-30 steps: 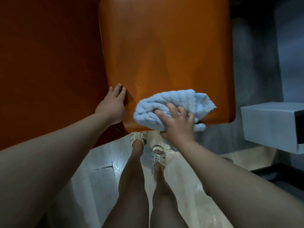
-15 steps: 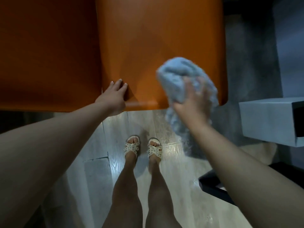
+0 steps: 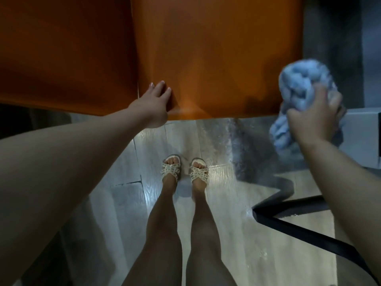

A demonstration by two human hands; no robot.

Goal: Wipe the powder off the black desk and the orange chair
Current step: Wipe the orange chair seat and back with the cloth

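Sandals [image 3: 184, 170] stand below orange chair [image 3: 216, 58]; grey box [image 3: 362, 137] right.

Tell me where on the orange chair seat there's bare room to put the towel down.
The smooth orange chair seat is bare from the left hand at its front-left corner across to its right edge. The bunched light-blue towel is off it, gripped in the right hand.

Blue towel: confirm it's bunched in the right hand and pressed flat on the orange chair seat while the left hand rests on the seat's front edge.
Wrong on one count: the blue towel is not on the seat. The head view shows the right hand holding it bunched, off past the right edge of the orange chair, over the floor. The left hand does rest on the seat's front edge.
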